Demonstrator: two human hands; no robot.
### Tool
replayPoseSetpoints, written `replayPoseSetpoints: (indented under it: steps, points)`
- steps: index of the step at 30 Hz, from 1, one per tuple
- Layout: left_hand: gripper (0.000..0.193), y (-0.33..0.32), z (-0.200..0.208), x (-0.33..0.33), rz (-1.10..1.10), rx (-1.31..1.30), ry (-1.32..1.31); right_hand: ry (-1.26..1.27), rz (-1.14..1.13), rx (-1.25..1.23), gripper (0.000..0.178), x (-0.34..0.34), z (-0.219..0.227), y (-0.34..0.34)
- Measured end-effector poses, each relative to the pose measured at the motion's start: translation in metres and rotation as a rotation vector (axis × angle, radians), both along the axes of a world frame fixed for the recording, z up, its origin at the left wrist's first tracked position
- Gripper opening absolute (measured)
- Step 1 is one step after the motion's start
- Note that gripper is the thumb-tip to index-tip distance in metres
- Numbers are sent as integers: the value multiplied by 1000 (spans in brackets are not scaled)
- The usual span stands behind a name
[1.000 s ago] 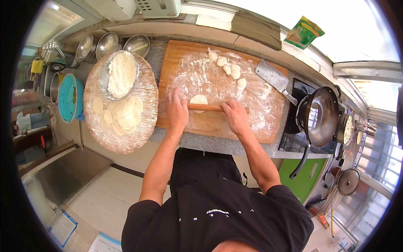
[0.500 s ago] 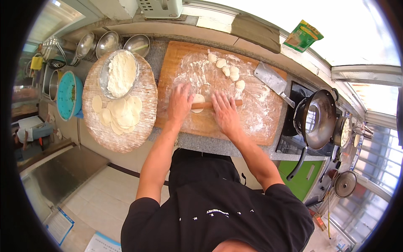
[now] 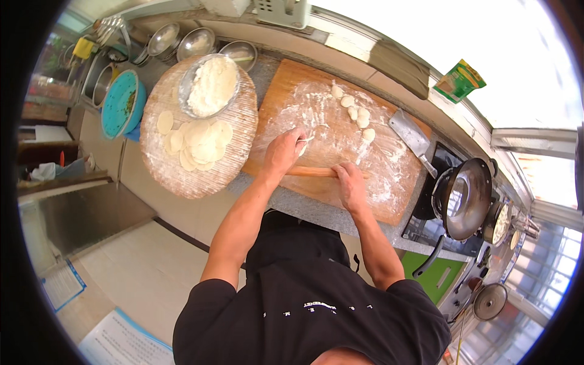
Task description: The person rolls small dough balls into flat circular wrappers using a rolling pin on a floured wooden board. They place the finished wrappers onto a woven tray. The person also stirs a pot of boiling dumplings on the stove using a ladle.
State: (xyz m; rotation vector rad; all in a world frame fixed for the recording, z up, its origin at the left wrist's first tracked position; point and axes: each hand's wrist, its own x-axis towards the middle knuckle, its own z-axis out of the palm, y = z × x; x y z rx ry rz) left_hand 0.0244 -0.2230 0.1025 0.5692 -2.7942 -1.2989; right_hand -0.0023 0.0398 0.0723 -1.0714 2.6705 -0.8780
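Note:
My left hand (image 3: 285, 151) pinches a thin round dough wrapper (image 3: 304, 146), lifted off the board and mostly hidden by the fingers. My right hand (image 3: 351, 185) grips the right part of a wooden rolling pin (image 3: 310, 172), which lies across the near part of the floured wooden board (image 3: 340, 193). Several small dough pieces (image 3: 363, 117) sit at the board's far side. To the left, rolled wrappers (image 3: 204, 141) are piled on a round ridged tray (image 3: 176, 182), beside a glass bowl of flour (image 3: 213, 85).
A cleaver (image 3: 410, 134) lies at the board's right edge, near a wok (image 3: 467, 199) on the stove. Metal bowls (image 3: 196, 44) line the back left; a turquoise basin (image 3: 123, 104) stands left of the tray. A green packet (image 3: 460, 81) rests on the sill.
My left hand has picked the wrapper up from the board. My right hand has gone from lying flat on the rolling pin to gripping it, and the pin is nearer me. The view has turned.

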Motion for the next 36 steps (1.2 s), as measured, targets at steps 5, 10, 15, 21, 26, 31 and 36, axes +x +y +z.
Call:
replayPoseSetpoints:
  steps: [5, 10, 15, 21, 26, 31, 36]
  points:
    - [22, -38, 58, 36, 231, 127, 140, -38, -65, -118, 36, -1, 6, -3]
    - [21, -96, 82, 76, 688, -49, 201, -90, -114, -147, 37, 3, 14, -8]
    - [26, -82, 76, 73, 530, -374, 384, -125, -242, -215, 35, 10, 7, 5]
    - [30, 9, 12, -49, -79, -13, 234, -249, -611, -273, 36, 26, 7, 42]
    - [43, 46, -49, -139, -406, -412, 305, -304, -812, -312, 34, 41, 4, 72]
    - [42, 49, -55, -138, -462, -457, 115, -294, -833, -328, 33, 55, 1, 84]
    - [35, 60, -2, -67, -436, -317, -208, -291, -807, -336, 34, 57, 0, 85]
